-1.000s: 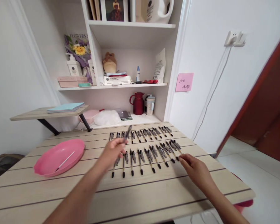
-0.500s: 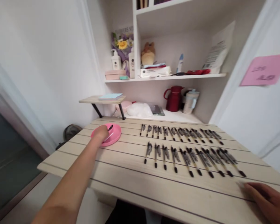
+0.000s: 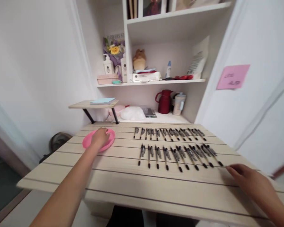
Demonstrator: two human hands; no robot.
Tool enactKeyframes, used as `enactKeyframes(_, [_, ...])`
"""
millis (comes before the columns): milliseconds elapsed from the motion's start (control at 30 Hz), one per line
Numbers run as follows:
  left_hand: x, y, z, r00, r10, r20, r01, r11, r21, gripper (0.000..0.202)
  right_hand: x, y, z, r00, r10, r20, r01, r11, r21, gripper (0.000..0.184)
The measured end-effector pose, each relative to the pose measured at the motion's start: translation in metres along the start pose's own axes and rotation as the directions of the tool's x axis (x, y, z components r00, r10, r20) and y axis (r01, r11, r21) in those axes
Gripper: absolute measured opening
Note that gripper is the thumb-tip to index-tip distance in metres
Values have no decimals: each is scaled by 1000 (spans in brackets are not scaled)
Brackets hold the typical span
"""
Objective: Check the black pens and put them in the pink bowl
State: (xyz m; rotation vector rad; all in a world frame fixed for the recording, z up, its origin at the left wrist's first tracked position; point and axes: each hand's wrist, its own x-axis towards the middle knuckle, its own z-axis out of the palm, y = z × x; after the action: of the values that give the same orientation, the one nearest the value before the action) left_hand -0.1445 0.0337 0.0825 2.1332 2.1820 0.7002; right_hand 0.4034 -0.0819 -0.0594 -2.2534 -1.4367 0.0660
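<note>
My left hand [image 3: 101, 136] is over the pink plate [image 3: 87, 143] on the left of the table. Its fingers curl down into the plate, and whatever they grip is hidden. Close to the right end of the front row, my right hand [image 3: 247, 176] hovers low with thumb and fingers pinched. A thin pale thing seems to stick out from its fingertips, too faint to name. Clear pens with black ends lie in two rows, a back row [image 3: 172, 135] and a front row [image 3: 176, 160], with small dark pieces beside them.
A small raised stand [image 3: 82, 105] with light blue paper [image 3: 103, 101] rises at the back left. Behind the table are a red jug [image 3: 164, 102], a pale tumbler [image 3: 179, 104] and a white plastic bag [image 3: 133, 113]. A dark bag [image 3: 58, 142] sits beyond the left edge.
The view has shifted, so the table sits further left. My right hand has come nearer the front row's end. A black pen piece visible at my left hand earlier no longer shows.
</note>
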Motion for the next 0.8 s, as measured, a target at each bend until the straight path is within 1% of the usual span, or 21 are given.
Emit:
enactKeyframes(67, [-1,18,11,992,126,-26,-127,991,-31,29,8,-18,-9,1000,13,18,-12,999,-46,31])
enactKeyframes(100, [-5,28,18,977,207,-42,-210,976,-65,29,12,-25,-11,999,15,28,-13,997,-77,35])
enactKeyframes(167, [-19,49,30,931,364,-37,-365,918,-153,29,20,-36,-10,999,39,13,-37,990,-136,38])
enactKeyframes(200, [-28,60,35,908,418,-24,-414,888,-201,29,23,-40,-8,999,45,12,-43,987,-155,37])
enactKeyframes(300, [-56,95,48,849,528,15,-491,799,-347,29,25,-47,-2,999,46,4,-44,989,-143,25])
enactKeyframes(333, [-64,106,51,831,556,33,-498,769,-401,29,26,-48,-2,999,44,-1,-44,991,-127,22])
enactKeyframes(400, [-77,127,58,806,587,79,-468,713,-523,28,25,-48,-3,999,47,-14,-48,994,-94,18])
enactKeyframes(467, [-88,147,66,788,599,141,-376,650,-661,24,23,-49,-6,998,55,-31,-57,995,-77,20])
enactKeyframes(500, [-92,157,71,783,596,179,-298,612,-733,23,20,-52,-8,997,61,-44,-62,997,-39,21])
enactKeyframes(533, [-96,167,76,777,585,232,-192,571,-798,23,15,-56,-10,997,65,-51,-63,997,37,21])
enactKeyframes(567, [-100,177,81,769,567,295,-60,524,-850,25,7,-63,-10,997,65,-50,-57,987,148,22])
enactKeyframes(600, [-104,188,87,755,544,366,87,470,-879,30,-2,-72,-10,997,59,-41,-44,953,299,22])
enactKeyframes(633, [-107,198,92,739,519,429,228,406,-885,36,-13,-84,-8,1000,28,-4,-23,888,460,22])
enactKeyframes(667, [-110,207,98,728,496,474,344,334,-878,41,-26,-97,-6,999,-23,40,-5,808,588,21])
enactKeyframes(700, [-112,216,103,720,476,505,435,259,-863,44,-39,-111,-4,995,-76,64,12,737,675,20])
enactKeyframes(733, [-114,224,108,722,454,522,498,184,-848,43,-51,-124,-1,986,-139,89,29,677,736,19])
enactKeyframes(800, [-116,235,117,736,401,546,577,51,-815,34,-68,-143,0,962,-246,115,58,601,798,17])
